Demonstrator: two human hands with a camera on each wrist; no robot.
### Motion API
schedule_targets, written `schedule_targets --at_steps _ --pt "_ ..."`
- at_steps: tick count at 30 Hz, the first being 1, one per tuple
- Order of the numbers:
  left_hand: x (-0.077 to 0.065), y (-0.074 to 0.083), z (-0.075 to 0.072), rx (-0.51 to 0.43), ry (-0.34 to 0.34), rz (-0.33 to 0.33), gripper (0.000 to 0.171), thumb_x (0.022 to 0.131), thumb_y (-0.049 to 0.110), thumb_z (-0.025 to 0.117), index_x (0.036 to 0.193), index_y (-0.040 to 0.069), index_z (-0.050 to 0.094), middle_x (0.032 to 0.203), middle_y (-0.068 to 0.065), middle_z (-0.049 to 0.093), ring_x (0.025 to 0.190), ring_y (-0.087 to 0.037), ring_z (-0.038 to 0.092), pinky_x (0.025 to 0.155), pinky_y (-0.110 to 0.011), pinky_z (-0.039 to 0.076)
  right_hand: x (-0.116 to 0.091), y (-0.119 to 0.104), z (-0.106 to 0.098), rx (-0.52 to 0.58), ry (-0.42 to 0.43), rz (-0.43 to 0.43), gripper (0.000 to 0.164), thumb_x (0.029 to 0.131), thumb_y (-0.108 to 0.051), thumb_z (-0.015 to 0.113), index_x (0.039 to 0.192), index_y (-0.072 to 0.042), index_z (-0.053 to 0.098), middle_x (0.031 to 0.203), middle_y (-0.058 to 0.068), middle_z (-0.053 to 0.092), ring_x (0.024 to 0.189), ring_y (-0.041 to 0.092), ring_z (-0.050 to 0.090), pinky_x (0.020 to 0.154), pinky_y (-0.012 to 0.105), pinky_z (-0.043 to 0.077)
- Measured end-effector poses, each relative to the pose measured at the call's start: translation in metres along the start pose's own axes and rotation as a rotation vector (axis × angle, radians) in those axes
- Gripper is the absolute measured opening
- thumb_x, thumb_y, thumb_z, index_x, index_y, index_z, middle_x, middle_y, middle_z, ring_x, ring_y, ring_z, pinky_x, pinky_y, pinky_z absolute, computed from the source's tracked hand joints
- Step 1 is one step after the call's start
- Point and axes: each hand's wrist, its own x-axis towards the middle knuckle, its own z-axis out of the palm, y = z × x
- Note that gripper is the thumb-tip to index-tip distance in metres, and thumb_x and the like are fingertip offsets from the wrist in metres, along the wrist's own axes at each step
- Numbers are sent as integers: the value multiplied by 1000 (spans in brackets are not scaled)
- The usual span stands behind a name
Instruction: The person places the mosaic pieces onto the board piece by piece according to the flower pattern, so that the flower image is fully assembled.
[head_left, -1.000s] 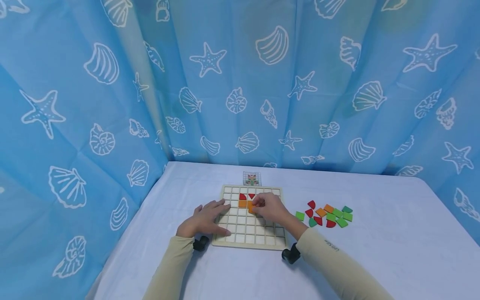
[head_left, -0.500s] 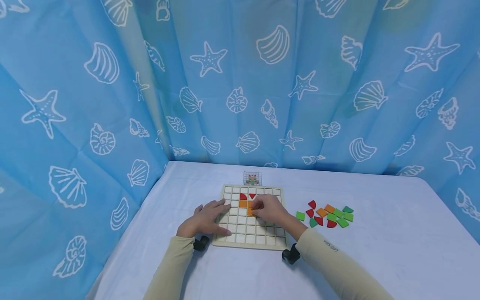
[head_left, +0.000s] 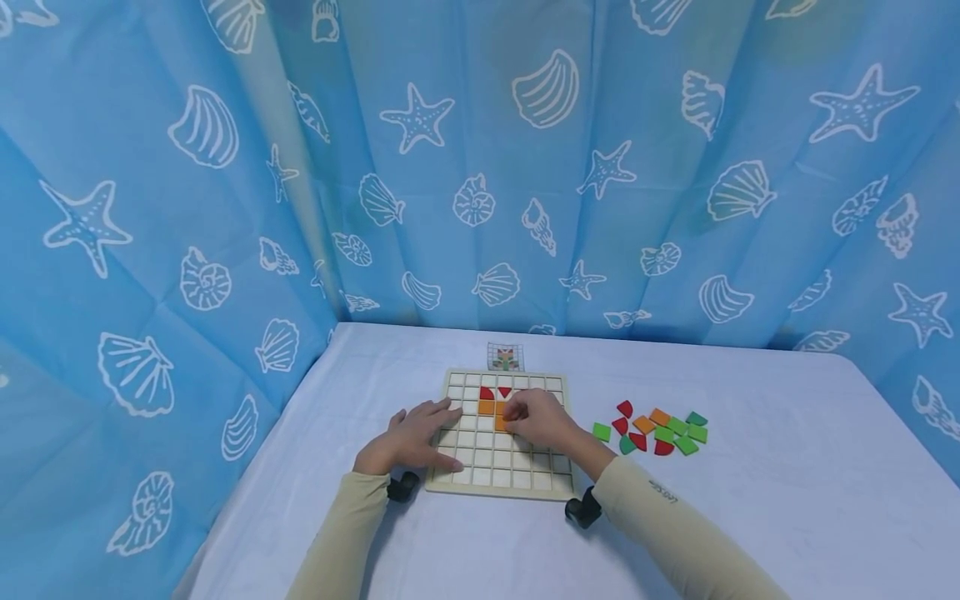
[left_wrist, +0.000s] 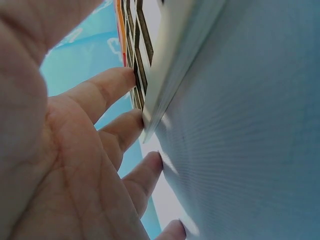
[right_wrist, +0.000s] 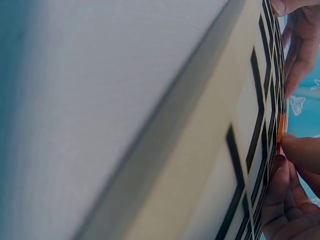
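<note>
A wooden grid board (head_left: 501,477) lies on the table. My left hand (head_left: 411,437) rests with spread fingers on its left side; in the left wrist view, two fingertips (left_wrist: 131,117) touch the board's edge. My right hand (head_left: 542,418) bends over the board's middle, thumb and forefinger pinching an orange square tile (head_left: 500,423) low at the cells. The right wrist view shows orange (right_wrist: 282,127) at those fingertips. Just left and above sit another orange square (head_left: 486,407), a red quarter-circle tile (head_left: 487,393) and a small red triangular tile (head_left: 505,392). The right hand hides some cells.
Right of the board lies a loose group of red, orange and green tiles (head_left: 663,434), with one green square (head_left: 602,432) nearer the board. A small pattern card (head_left: 505,357) lies behind the board. A blue shell-print curtain (head_left: 495,208) hangs behind the white table.
My right hand has dipped slightly and its fingers have drawn closer together, with the orange square tile now lower in the grid. The left hand stays put.
</note>
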Motion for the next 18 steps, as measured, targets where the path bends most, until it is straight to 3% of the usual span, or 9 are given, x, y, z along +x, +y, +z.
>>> schedule_targets --at_steps 7,18 --pt "-1 2 -2 3 8 6 90 76 55 79 152 26 40 163 -3 28 151 -33 22 118 -66 14 0 0 -3 6 -5 5 8 84 -11 78 89 -15 73 83 -5 66 76 11 58 76 28 54" --pt "-1 0 0 -10 6 -2 91 75 55 80 152 25 41 163 -2 28 151 -33 22 118 -67 13 -2 -5 -15 138 -23 14 15 85 -14 78 99 -10 75 87 -2 69 80 14 61 74 28 55"
